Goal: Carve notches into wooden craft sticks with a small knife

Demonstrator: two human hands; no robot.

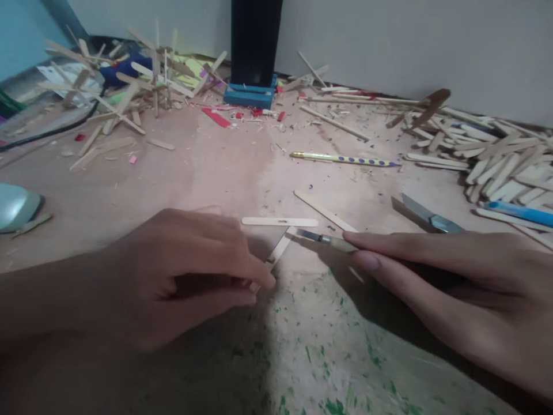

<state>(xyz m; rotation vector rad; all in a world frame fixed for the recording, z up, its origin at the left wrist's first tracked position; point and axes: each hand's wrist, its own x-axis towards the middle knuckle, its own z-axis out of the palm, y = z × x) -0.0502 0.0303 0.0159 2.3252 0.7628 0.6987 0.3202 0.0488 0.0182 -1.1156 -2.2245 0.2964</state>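
Note:
My left hand [199, 265] pinches a wooden popsicle stick [280, 249] near its lower end, and a small dark notch or slot shows in the wood by my fingers. In my right hand [436, 288] is a craft knife [337, 242], held like a pen between thumb and forefinger. Its blade is by the upper end of the held stick; whether it touches the wood I cannot tell. Just beyond lies a second popsicle stick [263, 221] with a small slot in its middle. Another plain stick [324, 210] slants toward my right fingertips.
A box cutter [432, 219] lies beyond my right hand, near a heap of popsicle sticks [505, 161] and a blue pen [521, 213]. Farther back are a pencil [345, 159], a dark upright on a blue base [249, 97] and joined stick pieces [125, 104]. A mouse [18, 206] sits left.

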